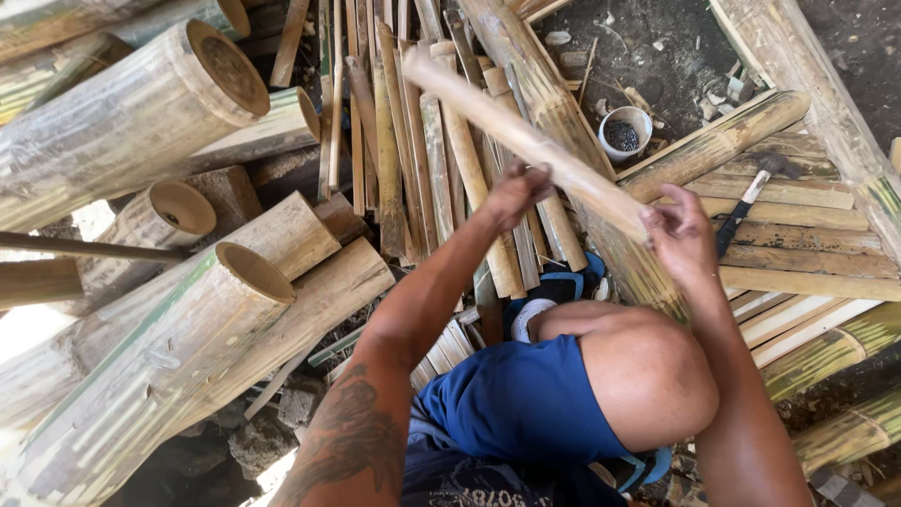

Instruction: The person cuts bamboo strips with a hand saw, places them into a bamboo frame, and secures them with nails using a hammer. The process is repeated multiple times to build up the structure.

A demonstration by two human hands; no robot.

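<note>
A long pale bamboo strip [507, 127] slants from the upper middle down to the right. My left hand [514, 193] touches its underside near the middle, fingers curled against it. My right hand [680, 235] grips the strip's lower end. Beneath the strip lies a pile of split bamboo slats [413, 141]. My bent knee [648, 371] in blue shorts sits below the hands.
Thick cut bamboo culms [141, 113] are stacked at the left. A frame of bamboo slats [798, 235] lies at the right with a hammer [751, 197] on it. A small white cup [624, 131] stands on the dirt behind.
</note>
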